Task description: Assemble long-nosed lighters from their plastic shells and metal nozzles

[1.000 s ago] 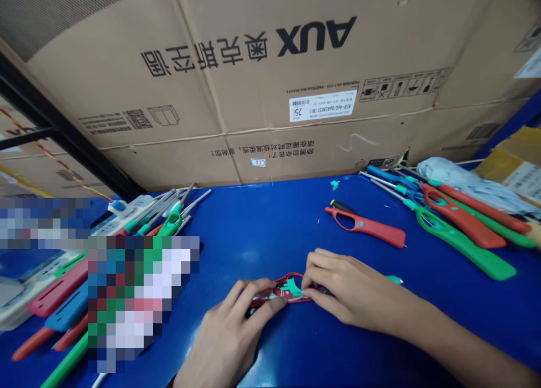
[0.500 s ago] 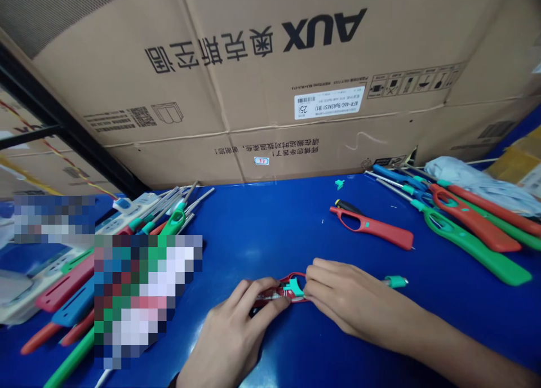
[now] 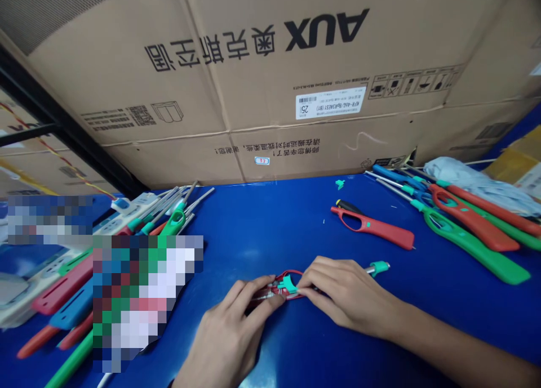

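A red stick lighter (image 3: 291, 294), its casing open, lies on the blue tabletop (image 3: 253, 230) with its inner parts exposed. A green trigger piece (image 3: 289, 285) sits in it near the finger loop. My left hand (image 3: 236, 326) grips the handle end between thumb and fingers. At the other end, my right hand (image 3: 340, 292) has its fingertips pinched at the lighter beside the trigger; what exactly lies between them is hidden. Past my right knuckles a metal tube with a green tip (image 3: 379, 268) sticks out. Beyond lies a loose red casing half (image 3: 380, 233).
A screwdriver (image 3: 350, 208) lies behind the casing half, and a small green part (image 3: 340, 183) is farther back. Lighters, including a green one (image 3: 477, 247), are piled right. More lighters (image 3: 71, 270) and a power strip (image 3: 25, 298) stand left. A large cardboard box (image 3: 262, 106) walls the back.
My right hand has shifted slightly left, and the green-tipped tube has swung left and a little farther back. The left hand has moved slightly left and keeps its grip on the lighter.
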